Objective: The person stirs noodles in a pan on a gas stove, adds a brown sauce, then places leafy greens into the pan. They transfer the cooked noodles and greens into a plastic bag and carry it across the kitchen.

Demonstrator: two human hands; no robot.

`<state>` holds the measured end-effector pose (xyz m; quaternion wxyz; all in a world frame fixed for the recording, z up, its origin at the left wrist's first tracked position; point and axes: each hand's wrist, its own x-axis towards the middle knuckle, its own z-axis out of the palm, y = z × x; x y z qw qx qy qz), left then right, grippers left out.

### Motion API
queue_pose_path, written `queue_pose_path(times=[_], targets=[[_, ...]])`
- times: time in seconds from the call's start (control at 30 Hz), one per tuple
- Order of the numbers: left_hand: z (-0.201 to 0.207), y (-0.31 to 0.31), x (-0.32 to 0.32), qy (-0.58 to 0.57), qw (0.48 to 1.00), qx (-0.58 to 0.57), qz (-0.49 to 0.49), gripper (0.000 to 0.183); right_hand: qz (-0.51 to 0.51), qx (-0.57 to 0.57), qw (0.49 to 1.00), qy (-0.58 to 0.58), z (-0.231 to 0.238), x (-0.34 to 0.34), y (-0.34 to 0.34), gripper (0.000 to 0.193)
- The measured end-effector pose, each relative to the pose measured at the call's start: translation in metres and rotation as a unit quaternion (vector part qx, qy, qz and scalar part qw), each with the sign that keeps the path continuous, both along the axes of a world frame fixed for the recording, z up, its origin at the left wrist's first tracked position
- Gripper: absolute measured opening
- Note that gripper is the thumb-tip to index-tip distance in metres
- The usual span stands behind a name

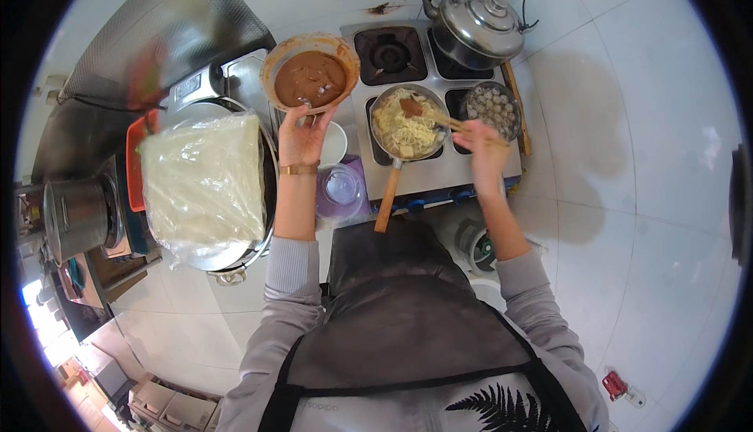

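Observation:
My left hand (303, 138), a band at its wrist, grips a bowl (271, 62) by its near edge, fingers under the rim. Thick brown sauce (310, 79) fills the bowl, which is tilted toward me and smeared inside. Wooden chopsticks (451, 123) are closed in my right hand (484, 154), their tips over the frying pan (376, 110). Noodle-like pale strips and yellowish pieces (408, 136) lie in that pan, with a dab of brown sauce on top. The pan's wooden handle (386, 201) points toward me.
The pan sits on a gas stove (423, 177). A metal kettle (480, 28) stands at the back right, and a pan of round grey pieces (492, 110) at the right. Left are a plastic-covered pale slab (204, 185), white bowl (333, 146) and clear container (341, 189).

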<state>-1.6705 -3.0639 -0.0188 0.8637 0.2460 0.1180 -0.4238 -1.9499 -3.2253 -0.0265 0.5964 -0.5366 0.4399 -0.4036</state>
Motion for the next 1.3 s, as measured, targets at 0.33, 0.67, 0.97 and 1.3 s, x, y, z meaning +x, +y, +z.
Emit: queue_pose_path(times=[0.33, 0.67, 0.97, 1.3], targets=[[0.016, 0.073, -0.030, -0.017, 0.996, -0.071, -0.052, 0.069, 0.114, -0.202, 0.970, 0.073, -0.041, 0.005, 0.023, 0.014], [0.037, 0.156, -0.081, -0.020, 0.999, -0.036, -0.028, 0.070, 0.170, -0.249, 0.939, 0.163, -0.040, 0.012, 0.022, 0.012], [0.037, 0.182, -0.105, -0.022, 0.999, -0.036, -0.006, 0.066, 0.078, -0.230, 0.962, 0.124, -0.043, -0.002, 0.018, 0.014], [0.042, 0.184, -0.117, -0.043, 0.999, 0.008, 0.005, 0.068, 0.125, -0.201, 0.967, 0.091, -0.047, 0.025, 0.020, 0.013]])
